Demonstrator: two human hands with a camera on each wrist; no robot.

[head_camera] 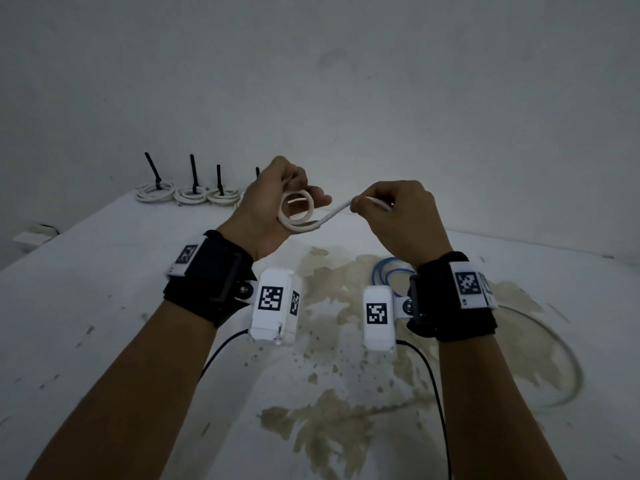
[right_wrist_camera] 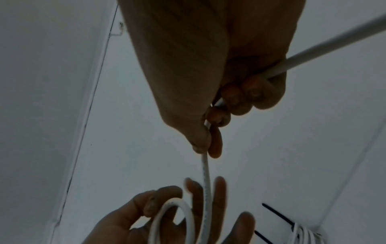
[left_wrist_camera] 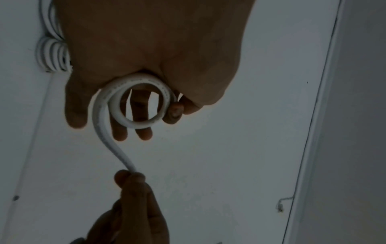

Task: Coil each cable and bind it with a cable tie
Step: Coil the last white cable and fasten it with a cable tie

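Above the white table point(head_camera: 104, 271) my left hand point(head_camera: 277, 199) holds a small coil of white cable point(head_camera: 297, 213), thumb pinching the loops against the fingers point(left_wrist_camera: 144, 132). The coil point(left_wrist_camera: 142, 102) has about two turns. A free length runs right from it to my right hand point(head_camera: 398, 216), whose thumb and curled fingers point(right_wrist_camera: 217, 145) grip the cable point(right_wrist_camera: 205, 178). The rest of the cable point(right_wrist_camera: 325, 49) trails out behind that hand. Several white coils point(head_camera: 188, 194) bound with black cable ties point(head_camera: 194, 173) lie in a row at the table's far left edge.
A blue cable point(head_camera: 391, 275) lies looped on the table below my right wrist. Brown stains point(head_camera: 332, 289) mark the tabletop's middle and front. A grey wall point(head_camera: 346, 81) stands just behind the table. Bound coils point(left_wrist_camera: 53, 56) sit close to my left hand.
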